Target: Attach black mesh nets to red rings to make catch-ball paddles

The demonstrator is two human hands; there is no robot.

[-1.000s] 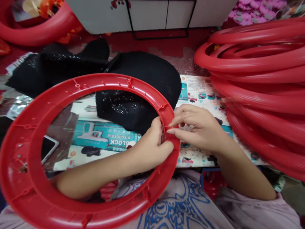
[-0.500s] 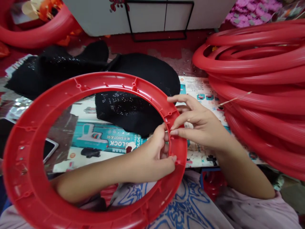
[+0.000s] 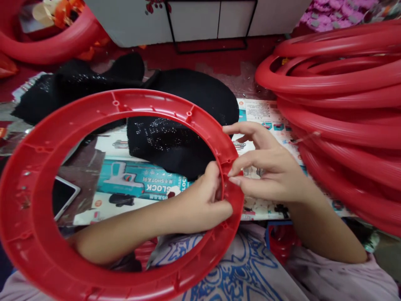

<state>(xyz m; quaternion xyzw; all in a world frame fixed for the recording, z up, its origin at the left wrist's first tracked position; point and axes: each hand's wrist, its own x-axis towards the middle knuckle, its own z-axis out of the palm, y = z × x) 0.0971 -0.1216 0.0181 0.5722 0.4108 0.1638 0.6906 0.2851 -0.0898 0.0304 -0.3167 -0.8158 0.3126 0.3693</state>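
Note:
A large red plastic ring (image 3: 37,234) lies tilted across my lap, its ribbed underside facing me. My left arm reaches through the hole, and my left hand (image 3: 203,200) grips the ring's right rim from the inside. From the outside, my right hand (image 3: 275,167) pinches the same stretch of rim, thumb and forefinger pressed together at a small tab; whether something small sits between them I cannot tell.
A tall stack of red rings (image 3: 344,108) fills the right side. Black sparkly fabric (image 3: 175,138) lies on printed toy-box cardboard (image 3: 138,179) on the red floor. A phone (image 3: 62,194) rests at left. Another red ring (image 3: 46,46) sits at the far left; a white cabinet (image 3: 188,16) stands behind.
The ring has turned a little in my hands, its screw posts shifting along the top edge. My right fingers spread from the rim, then closed back onto it.

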